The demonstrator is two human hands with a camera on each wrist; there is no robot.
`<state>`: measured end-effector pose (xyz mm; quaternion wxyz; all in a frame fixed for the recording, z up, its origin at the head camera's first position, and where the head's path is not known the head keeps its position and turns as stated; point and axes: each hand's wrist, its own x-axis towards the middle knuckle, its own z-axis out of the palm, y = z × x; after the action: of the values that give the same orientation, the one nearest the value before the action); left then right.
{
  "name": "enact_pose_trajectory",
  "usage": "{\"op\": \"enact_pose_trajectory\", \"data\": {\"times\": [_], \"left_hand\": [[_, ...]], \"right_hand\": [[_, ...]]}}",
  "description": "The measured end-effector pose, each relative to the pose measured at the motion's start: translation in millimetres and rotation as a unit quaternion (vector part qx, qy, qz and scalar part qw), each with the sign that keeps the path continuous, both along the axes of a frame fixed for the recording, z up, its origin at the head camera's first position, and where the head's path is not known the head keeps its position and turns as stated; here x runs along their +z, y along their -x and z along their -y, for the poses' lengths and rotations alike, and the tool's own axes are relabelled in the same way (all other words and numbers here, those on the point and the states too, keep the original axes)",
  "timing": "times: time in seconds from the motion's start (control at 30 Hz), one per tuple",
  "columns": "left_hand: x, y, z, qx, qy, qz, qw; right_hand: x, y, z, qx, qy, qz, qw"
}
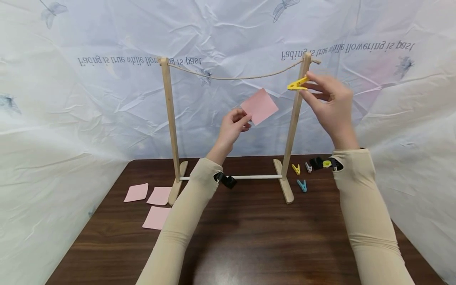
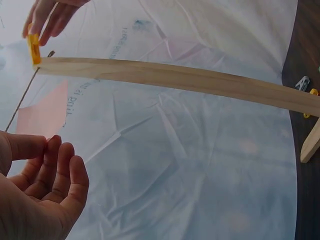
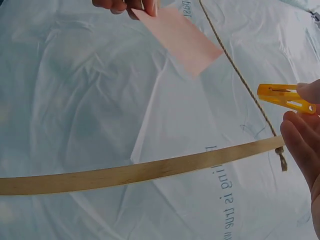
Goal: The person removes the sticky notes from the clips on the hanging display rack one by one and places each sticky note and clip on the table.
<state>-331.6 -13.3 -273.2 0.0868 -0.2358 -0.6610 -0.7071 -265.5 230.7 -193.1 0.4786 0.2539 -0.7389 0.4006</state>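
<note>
My left hand (image 1: 233, 127) pinches a pink square of paper (image 1: 260, 107) by its lower left corner, between thumb and fingers. The paper is tilted and hangs below a thin rope (image 1: 235, 78) that sags between two wooden posts. In my right hand (image 1: 333, 101) a yellow clothespin (image 1: 297, 84) is held between thumb and fingertips, in front of the right post (image 1: 296, 114). The right wrist view shows the clothespin (image 3: 285, 96) with its tip toward the rope (image 3: 240, 75). From the left wrist, the paper (image 2: 45, 112) appears just beyond the left fingertips.
On the dark wooden table (image 1: 246, 237) lie three pink papers, one of them (image 1: 136, 192) at the far left. Beside the stand's right foot (image 1: 284, 188) are a yellow clothespin (image 1: 296, 169), a grey one (image 1: 308, 167) and a blue one (image 1: 302, 185). A white bar (image 1: 254, 177) joins the feet.
</note>
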Motion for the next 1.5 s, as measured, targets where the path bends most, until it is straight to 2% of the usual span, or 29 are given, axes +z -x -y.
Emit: {"op": "enact_pose_trajectory", "data": {"times": [0.2, 0.3, 0.47, 0.6, 0.83, 1.0, 1.13, 1.33, 1.5], "left_hand": [[-9.3, -3.5, 14.7, 0.004, -0.006, 0.009, 0.9999], [-11.7, -5.1, 24.8, 0.014, 0.001, 0.012, 0.9998], [-10.8, -6.3, 45.9, 0.033, 0.013, 0.004, 0.9994], [-8.1, -9.4, 67.5, 0.047, 0.024, -0.004, 0.9986], [-1.8, -24.4, 114.5, 0.08, 0.047, -0.017, 0.9955], [2.9, -32.5, 145.8, 0.106, 0.029, -0.041, 0.9931], [4.8, -43.2, 170.1, 0.118, 0.02, -0.049, 0.9916], [4.0, -62.8, 206.3, 0.138, -0.011, -0.062, 0.9885], [-5.8, -79.0, 238.6, 0.164, -0.042, -0.057, 0.9839]], "right_hand": [[-22.5, 9.2, -16.6, 0.034, 0.072, 0.053, 0.9954], [-31.1, 9.4, -24.3, 0.05, 0.089, 0.067, 0.9925], [-41.8, 2.8, -37.8, 0.031, 0.099, 0.085, 0.9909], [-48.1, -5.0, -48.3, 0.01, 0.114, 0.078, 0.9903], [-56.2, -14.2, -68.5, -0.036, 0.133, 0.102, 0.9851], [-64.0, -16.7, -78.8, -0.045, 0.15, 0.106, 0.9819], [-73.2, -17.8, -85.5, -0.068, 0.155, 0.118, 0.9785], [-91.1, -21.8, -97.2, -0.101, 0.17, 0.17, 0.9654], [-109.6, -24.1, -107.7, -0.119, 0.15, 0.222, 0.956]]}}
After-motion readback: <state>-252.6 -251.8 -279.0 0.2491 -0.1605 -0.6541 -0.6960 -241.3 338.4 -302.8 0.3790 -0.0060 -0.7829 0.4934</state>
